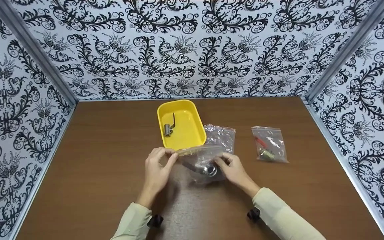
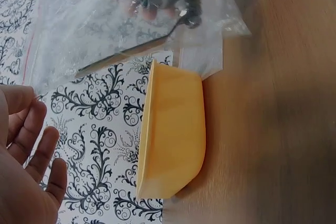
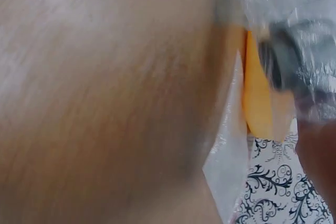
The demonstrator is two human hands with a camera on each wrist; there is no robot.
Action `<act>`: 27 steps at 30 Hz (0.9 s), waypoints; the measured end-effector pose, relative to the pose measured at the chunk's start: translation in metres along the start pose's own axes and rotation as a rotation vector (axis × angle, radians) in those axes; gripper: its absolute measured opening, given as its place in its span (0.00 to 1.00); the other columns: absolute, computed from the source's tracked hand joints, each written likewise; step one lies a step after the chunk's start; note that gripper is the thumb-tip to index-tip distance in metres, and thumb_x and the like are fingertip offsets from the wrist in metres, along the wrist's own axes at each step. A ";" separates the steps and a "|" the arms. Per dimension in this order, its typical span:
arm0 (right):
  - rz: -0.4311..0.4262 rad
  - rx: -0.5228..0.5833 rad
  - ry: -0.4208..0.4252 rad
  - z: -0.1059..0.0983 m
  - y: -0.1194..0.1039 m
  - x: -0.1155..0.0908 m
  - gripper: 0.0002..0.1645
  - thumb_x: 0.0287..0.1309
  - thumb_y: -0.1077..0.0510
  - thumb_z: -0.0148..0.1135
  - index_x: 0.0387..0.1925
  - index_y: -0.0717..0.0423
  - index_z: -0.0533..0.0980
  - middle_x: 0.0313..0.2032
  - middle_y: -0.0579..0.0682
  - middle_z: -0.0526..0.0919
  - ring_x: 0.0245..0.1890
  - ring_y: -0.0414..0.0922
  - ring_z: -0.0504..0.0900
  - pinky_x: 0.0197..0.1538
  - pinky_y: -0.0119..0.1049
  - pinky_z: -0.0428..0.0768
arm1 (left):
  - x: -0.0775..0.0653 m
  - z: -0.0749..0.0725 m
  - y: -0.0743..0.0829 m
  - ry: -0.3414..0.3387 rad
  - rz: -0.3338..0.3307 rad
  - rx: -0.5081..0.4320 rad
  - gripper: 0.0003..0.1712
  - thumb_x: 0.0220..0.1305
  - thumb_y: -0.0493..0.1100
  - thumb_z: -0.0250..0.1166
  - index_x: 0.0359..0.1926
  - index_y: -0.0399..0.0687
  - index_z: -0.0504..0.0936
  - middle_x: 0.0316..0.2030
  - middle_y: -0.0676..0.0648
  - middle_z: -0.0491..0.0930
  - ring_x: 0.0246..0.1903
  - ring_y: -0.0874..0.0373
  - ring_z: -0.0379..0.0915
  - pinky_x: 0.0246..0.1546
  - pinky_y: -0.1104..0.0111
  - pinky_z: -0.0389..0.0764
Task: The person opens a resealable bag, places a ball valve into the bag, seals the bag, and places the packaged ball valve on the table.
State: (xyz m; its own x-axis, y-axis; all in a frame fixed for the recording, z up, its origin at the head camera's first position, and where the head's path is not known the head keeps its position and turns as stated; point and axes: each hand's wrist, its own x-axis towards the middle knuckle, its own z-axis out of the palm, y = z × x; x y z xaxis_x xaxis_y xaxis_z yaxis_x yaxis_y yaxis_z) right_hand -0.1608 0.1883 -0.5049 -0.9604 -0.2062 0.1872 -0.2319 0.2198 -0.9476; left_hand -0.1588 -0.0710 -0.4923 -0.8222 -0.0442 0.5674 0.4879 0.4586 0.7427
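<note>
Both hands hold up a clear zip bag (image 1: 197, 155) with a metal ball valve (image 1: 210, 170) inside. In the left wrist view the valve's long dark lever (image 2: 126, 55) slants through the plastic. My left hand (image 1: 157, 170) pinches the bag's zip edge at its left corner between thumb and forefinger, the other fingers loosely bent. At the bag's right side, my right hand (image 1: 233, 170) grips the plastic beside the valve body. Just beyond the bag stands a yellow tray (image 1: 198, 123), and another ball valve (image 1: 167, 130) with a dark lever lies in its left part.
A second clear bag (image 1: 223, 135) lies flat right of the tray, partly behind the held bag. Farther right is a zip bag (image 1: 270, 145) with a red-handled, brass-coloured item inside. Patterned panels (image 1: 192, 50) wall the brown table (image 1: 105, 150) at the back and sides.
</note>
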 end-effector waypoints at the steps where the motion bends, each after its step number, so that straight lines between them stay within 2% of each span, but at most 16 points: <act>1: -0.005 -0.007 0.020 -0.001 0.000 0.000 0.10 0.64 0.63 0.58 0.35 0.68 0.81 0.29 0.57 0.85 0.26 0.32 0.78 0.33 0.25 0.76 | 0.000 0.001 0.000 -0.005 0.000 -0.004 0.03 0.61 0.43 0.68 0.33 0.49 0.85 0.31 0.54 0.83 0.38 0.61 0.76 0.44 0.66 0.73; 7: -0.024 -0.033 0.090 -0.014 -0.001 -0.001 0.08 0.63 0.65 0.58 0.33 0.66 0.82 0.31 0.60 0.87 0.31 0.33 0.83 0.39 0.27 0.80 | -0.002 0.007 0.000 -0.029 -0.002 -0.006 0.03 0.61 0.43 0.68 0.35 0.51 0.86 0.34 0.55 0.84 0.40 0.61 0.77 0.45 0.67 0.73; 14: 0.060 -0.112 0.173 -0.046 0.001 -0.005 0.07 0.63 0.67 0.59 0.35 0.65 0.83 0.32 0.59 0.87 0.30 0.35 0.84 0.40 0.26 0.79 | -0.003 0.004 -0.006 -0.017 0.000 -0.006 0.05 0.60 0.39 0.68 0.38 0.49 0.86 0.35 0.53 0.84 0.40 0.60 0.78 0.45 0.65 0.75; 19: 0.104 -0.242 0.275 -0.076 0.010 -0.003 0.09 0.64 0.66 0.58 0.38 0.69 0.82 0.36 0.63 0.87 0.30 0.33 0.81 0.37 0.23 0.76 | -0.006 0.001 -0.012 -0.025 -0.012 0.021 0.05 0.60 0.37 0.69 0.38 0.47 0.86 0.35 0.53 0.84 0.40 0.59 0.77 0.45 0.65 0.75; 27: 0.176 -0.449 0.422 -0.145 0.051 0.002 0.12 0.66 0.61 0.57 0.41 0.66 0.82 0.31 0.61 0.87 0.25 0.25 0.75 0.34 0.20 0.72 | -0.011 -0.002 -0.020 -0.061 -0.079 0.048 0.06 0.61 0.39 0.68 0.39 0.49 0.85 0.36 0.55 0.83 0.41 0.60 0.76 0.46 0.63 0.74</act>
State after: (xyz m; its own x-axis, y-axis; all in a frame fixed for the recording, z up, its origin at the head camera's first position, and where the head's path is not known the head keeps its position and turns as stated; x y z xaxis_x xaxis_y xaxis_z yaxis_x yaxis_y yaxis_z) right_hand -0.1968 0.3371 -0.5158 -0.9469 0.2426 0.2109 -0.0190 0.6128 -0.7900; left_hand -0.1584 -0.0813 -0.5126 -0.8746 -0.0283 0.4841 0.4077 0.4976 0.7656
